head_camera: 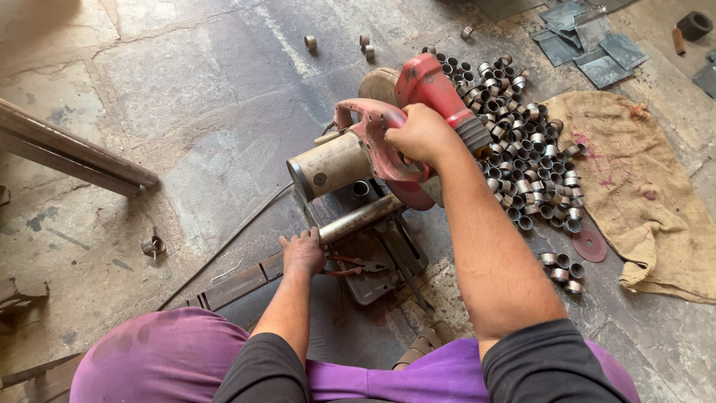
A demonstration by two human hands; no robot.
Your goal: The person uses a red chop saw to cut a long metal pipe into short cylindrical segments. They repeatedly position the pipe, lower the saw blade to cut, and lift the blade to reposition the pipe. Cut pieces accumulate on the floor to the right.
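While the right hand wraps its grip around the red handle of the chop saw, the left hand lies closed over the near end of a metal pipe that rests across the saw's base on the concrete floor. The saw head is tipped down, its cutting disc close to the pipe just past the vise; whether the disc actually touches the metal cannot be made out. A pair of red-handled pliers lies on the base just beside the left hand.

As for progress, a good deal appears done: a broad heap of short cut rings spreads over the floor to the right of the saw, reaching the edge of a burlap sack, with a smaller cluster nearer the person's right knee and a few strays beyond the saw. One ring sits on the base right beside the disc. The pipe in the vise shows only a modest length, so it looks as if a few more pieces could come off it. A long steel bar lies well apart to the left. A worn disc lies flat by the sack, and some flat metal plates sit at the far right.
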